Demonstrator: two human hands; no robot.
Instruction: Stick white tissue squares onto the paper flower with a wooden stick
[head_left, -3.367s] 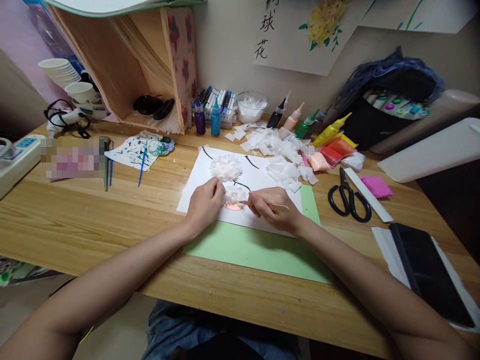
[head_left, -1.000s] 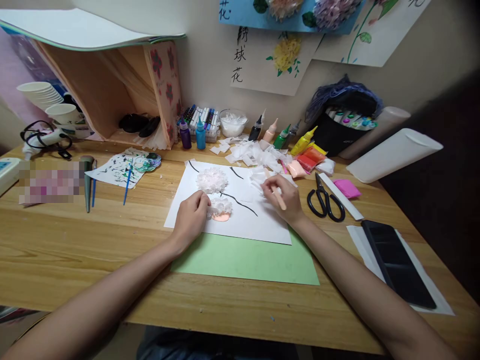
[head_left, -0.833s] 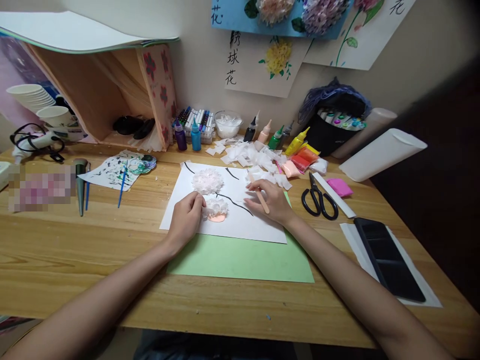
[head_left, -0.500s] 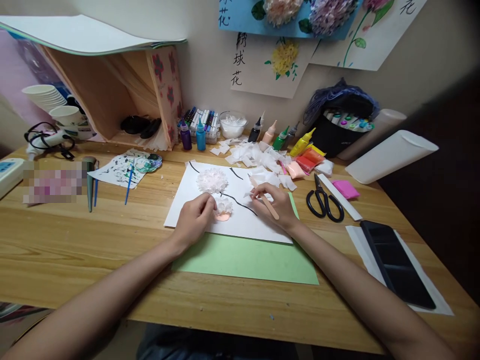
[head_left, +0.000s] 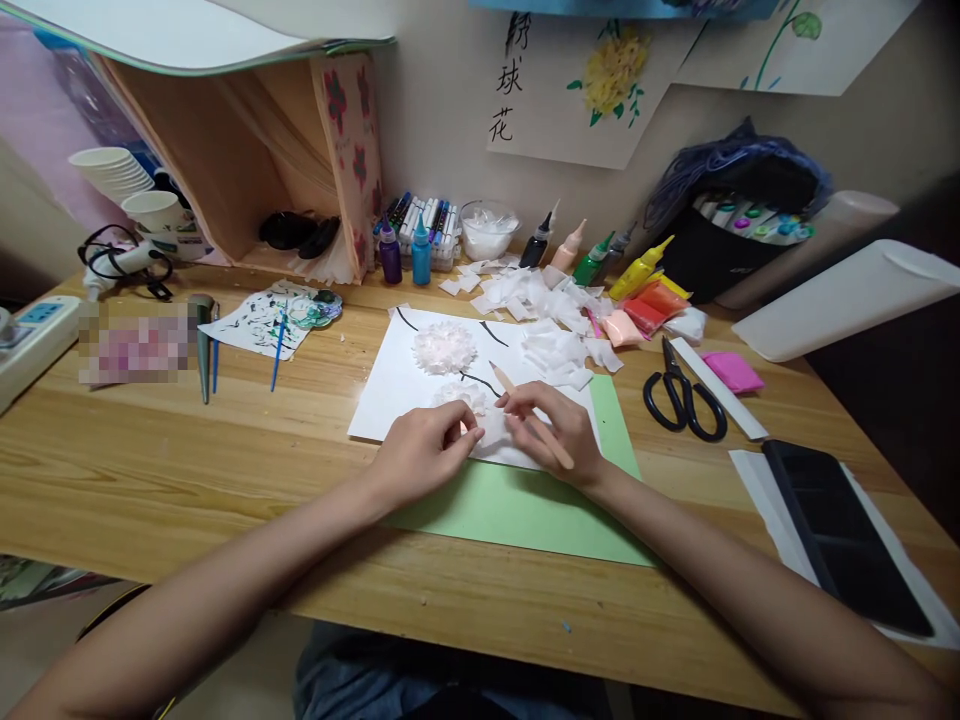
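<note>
White paper [head_left: 375, 400] with black painted branches lies on a green sheet [head_left: 525, 515]. A full pale tissue flower [head_left: 445, 348] sits on it, and a second flower [head_left: 459, 396] below is partly hidden by my left hand [head_left: 424, 450]. That hand's thumb and fingers curl close together at a thin white tissue piece [head_left: 493, 428]. My right hand [head_left: 551, 430] is closed round a flat wooden stick [head_left: 553, 445], its fingertips at the same tissue. Which hand grips the tissue is unclear.
Tissue squares [head_left: 544, 300] are heaped behind the paper, near paint bottles [head_left: 589, 262] and a glass bowl [head_left: 489, 232]. Black scissors [head_left: 684, 400] and a black palette [head_left: 844, 540] lie on the right. Brushes [head_left: 278, 350] and a paint-smeared sheet [head_left: 251, 318] lie left.
The view has shifted, so the desk items appear farther right and higher. My hands have come closer together, and a tissue piece now shows between them. The stick remains in my right hand.
</note>
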